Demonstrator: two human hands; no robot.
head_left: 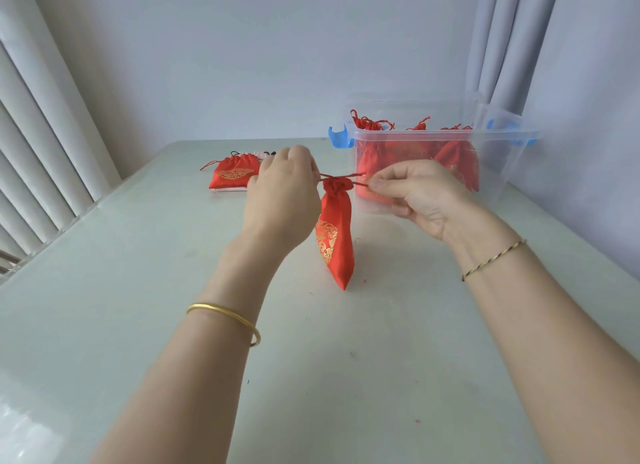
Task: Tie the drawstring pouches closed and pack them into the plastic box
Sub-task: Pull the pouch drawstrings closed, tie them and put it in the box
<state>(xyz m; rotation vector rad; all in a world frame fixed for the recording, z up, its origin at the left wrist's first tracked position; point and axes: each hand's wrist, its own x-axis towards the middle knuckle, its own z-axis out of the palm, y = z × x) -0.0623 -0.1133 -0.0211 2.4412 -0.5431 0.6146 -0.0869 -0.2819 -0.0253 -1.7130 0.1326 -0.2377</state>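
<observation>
Left hand (280, 193) and right hand (419, 196) are raised over the middle of the counter (138, 290), with a red pouch (334, 235) between them. Gold pattern on the pouch, neck gathered tight at the top. It hangs down at a tilt and its low corner reaches the counter; contact is unclear. The red drawstring (346, 179) runs out sideways from the neck to both hands.

Left hand is seen from the back, fingers (301, 155) curled, the string end going into them at the right side of the hand. Right fingers (381, 184) pinch the other string end, thumb against forefinger, the rest loosely curled.

The clear plastic box (495, 158) sits at the far right of the counter, behind the right hand, lid off, blue latches (339, 137) on its ends. Tied red pouches (377, 151) stand inside it, string ends poking above the rim.

A small pile of flat pouches (232, 176) lies at the far side of the counter, behind the left hand, well apart from the box. The top one is red with its mouth not fully drawn.

Gold bangle (225, 319) on the left forearm, thin cord bracelet (495, 259) on the right wrist.
</observation>
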